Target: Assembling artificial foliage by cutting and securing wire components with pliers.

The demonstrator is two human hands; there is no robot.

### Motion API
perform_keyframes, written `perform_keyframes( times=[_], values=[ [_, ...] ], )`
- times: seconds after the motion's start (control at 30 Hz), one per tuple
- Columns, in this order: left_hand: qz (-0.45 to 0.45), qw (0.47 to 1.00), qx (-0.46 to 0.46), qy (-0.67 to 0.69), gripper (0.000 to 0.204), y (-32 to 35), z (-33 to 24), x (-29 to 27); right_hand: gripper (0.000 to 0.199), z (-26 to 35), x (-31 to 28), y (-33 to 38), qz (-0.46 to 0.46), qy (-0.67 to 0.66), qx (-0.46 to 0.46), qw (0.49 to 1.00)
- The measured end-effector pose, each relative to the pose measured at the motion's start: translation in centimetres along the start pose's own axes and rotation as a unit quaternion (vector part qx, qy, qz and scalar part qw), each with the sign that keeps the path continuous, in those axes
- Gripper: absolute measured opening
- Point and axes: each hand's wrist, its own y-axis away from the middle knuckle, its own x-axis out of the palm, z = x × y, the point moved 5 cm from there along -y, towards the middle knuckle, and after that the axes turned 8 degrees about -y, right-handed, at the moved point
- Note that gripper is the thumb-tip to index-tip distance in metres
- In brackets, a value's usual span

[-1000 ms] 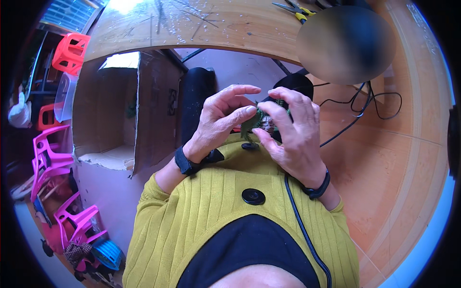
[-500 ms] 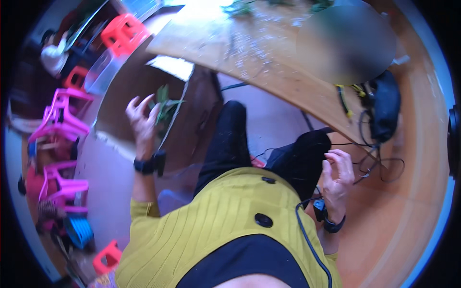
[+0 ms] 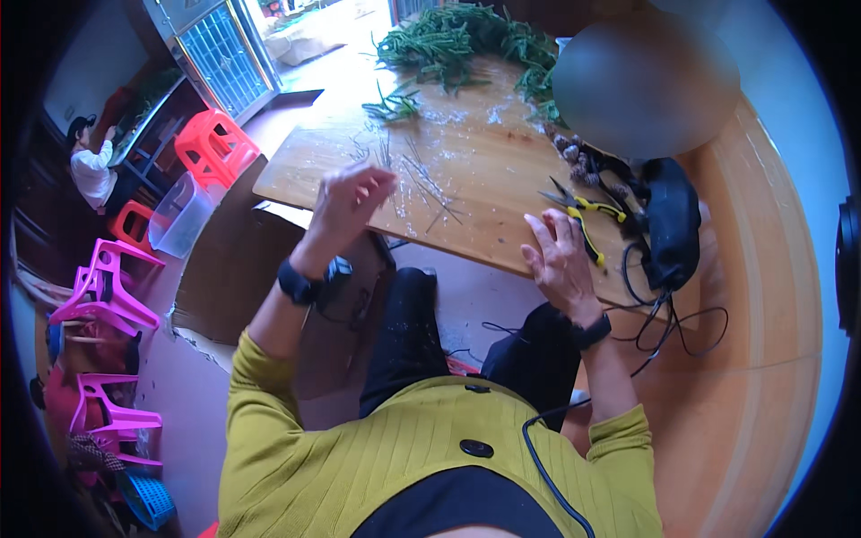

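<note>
My left hand (image 3: 348, 206) hovers over the near left edge of the wooden table (image 3: 502, 179), fingers loosely bent and nothing visible in them. Close to it lie several thin dark wires (image 3: 430, 184) among white flecks. At the table's front edge is my right hand (image 3: 563, 267), fingers bent and spread, with no object seen in it. Just beyond it rest long-nose pliers (image 3: 587, 206) with yellow and black handles. A small green sprig (image 3: 392, 108) lies past the wires, before a heap of green needled sprigs (image 3: 439, 49).
Pine cones (image 3: 574, 157) and a black pouch (image 3: 673, 224) with looped cables sit at the table's right. A large cardboard box (image 3: 229, 269) stands left below the table. Pink stools (image 3: 108, 287), a red stool (image 3: 215, 148) and a seated person (image 3: 94, 170) are farther left.
My left hand has moved from above the box, where a green sprig was beside its fingers, to over the table. My right hand has risen from beside my lap to the table edge.
</note>
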Motion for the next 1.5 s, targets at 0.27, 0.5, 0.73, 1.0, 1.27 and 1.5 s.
perform_keyframes(
  times=[0.27,0.5,0.73,1.0,1.27,1.5],
  values=[
    [-0.013,0.969,0.108,-0.220,0.016,-11.8,9.5,2.8,0.044,-0.3,0.3,0.2,0.009,0.011,0.041,0.999],
    [0.149,0.956,0.045,-0.250,0.023,-15.8,14.1,9.4,0.045,-0.4,0.6,0.4,0.006,0.019,0.051,0.998],
    [0.047,0.960,0.200,-0.188,0.034,-13.8,6.8,8.5,0.045,-0.7,0.7,0.3,0.005,0.007,0.047,0.999],
    [0.144,0.968,0.112,-0.170,0.047,-0.6,-2.5,5.2,0.043,-0.8,0.6,0.5,-0.008,0.020,0.052,0.998],
    [0.060,0.957,0.119,-0.258,0.047,6.3,-4.6,6.2,0.041,-0.4,0.6,0.3,-0.012,0.001,0.058,0.998],
    [0.002,0.974,0.135,-0.180,0.028,7.1,-2.6,7.2,0.040,-0.3,0.7,0.5,-0.015,0.013,0.056,0.998]
  ],
)
